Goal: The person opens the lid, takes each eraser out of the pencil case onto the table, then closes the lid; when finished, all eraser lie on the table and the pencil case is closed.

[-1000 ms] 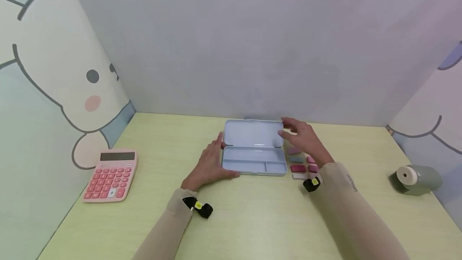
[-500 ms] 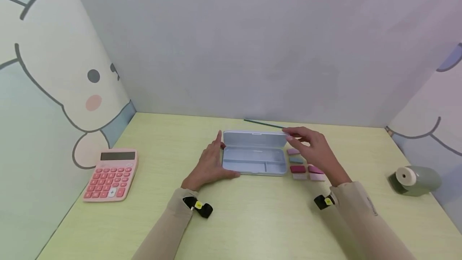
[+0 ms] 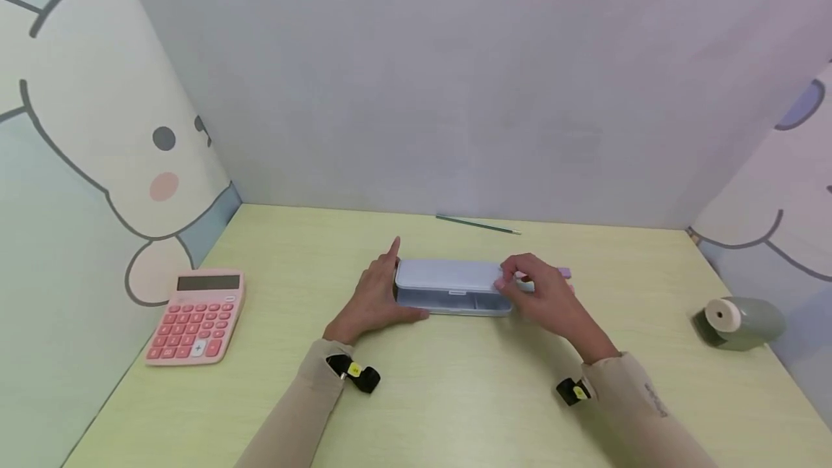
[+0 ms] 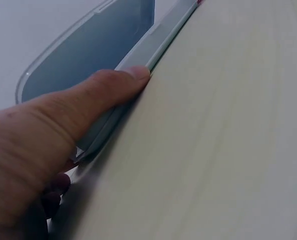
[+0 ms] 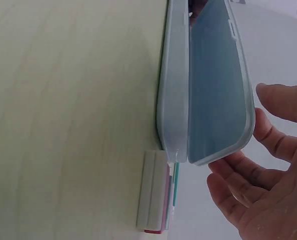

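A light blue pencil case (image 3: 448,287) lies mid-table, its lid (image 5: 218,85) tilted low over the base (image 5: 173,85) with a narrow gap left. My left hand (image 3: 373,295) rests against the case's left end, the thumb (image 4: 113,85) straight along the front wall and the index finger raised. My right hand (image 3: 539,295) holds the lid's right end, fingers (image 5: 238,175) curled behind it and the thumb at its front rim. A stack of small erasers (image 5: 156,190) sits against the case's right end; in the head view only a purple eraser (image 3: 564,274) shows past my right hand.
A thin green pencil (image 3: 477,224) lies near the back wall. A pink calculator (image 3: 195,316) sits at the left edge and a grey-green pencil sharpener (image 3: 737,323) at the right. Walls close in the table on three sides.
My right hand has swung the lid from upright down to almost flat over the base and moved toward me. It now covers most of the erasers. The left hand stayed put.
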Demonstrator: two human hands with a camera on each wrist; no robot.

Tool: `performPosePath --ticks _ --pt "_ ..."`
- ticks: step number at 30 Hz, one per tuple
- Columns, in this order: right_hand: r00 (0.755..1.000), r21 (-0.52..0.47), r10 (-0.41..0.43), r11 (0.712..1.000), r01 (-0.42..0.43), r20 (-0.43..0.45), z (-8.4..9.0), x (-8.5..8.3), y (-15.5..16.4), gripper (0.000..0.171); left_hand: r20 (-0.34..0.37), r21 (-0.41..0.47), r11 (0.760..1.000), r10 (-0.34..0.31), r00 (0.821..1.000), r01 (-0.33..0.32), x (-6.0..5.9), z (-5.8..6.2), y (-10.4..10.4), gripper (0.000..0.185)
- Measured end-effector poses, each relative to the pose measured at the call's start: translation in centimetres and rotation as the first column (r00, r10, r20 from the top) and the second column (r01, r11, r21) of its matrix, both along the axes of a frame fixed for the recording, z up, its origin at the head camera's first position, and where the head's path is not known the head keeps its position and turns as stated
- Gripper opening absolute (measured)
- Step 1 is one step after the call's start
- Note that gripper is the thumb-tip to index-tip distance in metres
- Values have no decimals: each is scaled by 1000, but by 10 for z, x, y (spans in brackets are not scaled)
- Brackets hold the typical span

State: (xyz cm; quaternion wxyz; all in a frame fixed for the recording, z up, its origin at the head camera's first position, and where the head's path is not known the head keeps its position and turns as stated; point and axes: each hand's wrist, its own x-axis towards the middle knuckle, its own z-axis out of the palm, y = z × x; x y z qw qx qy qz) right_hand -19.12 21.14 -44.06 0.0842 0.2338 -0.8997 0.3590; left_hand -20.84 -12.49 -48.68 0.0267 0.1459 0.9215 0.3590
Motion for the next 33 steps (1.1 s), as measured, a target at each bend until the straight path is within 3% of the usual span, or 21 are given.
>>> performPosePath --ticks 2,9,19,33 --pt "1000 26 15 1000 -15 -13 -4 1 -3 15 -8 -6 1000 0 1000 0 0 0 0 146" --pt "998 108 -8 994 1 66 -10 4 -9 22 -18 -30 999 11 1000 -11 -3 -2 0 145" --pt "997 162 -22 987 9 76 -9 6 -10 25 -12 -20 999 43 999 -43 -3 -1 4 120" --pt "997 197 -13 980 -3 79 -10 6 -14 33 34 -13 998 54 998 -53 1 2 5 121"
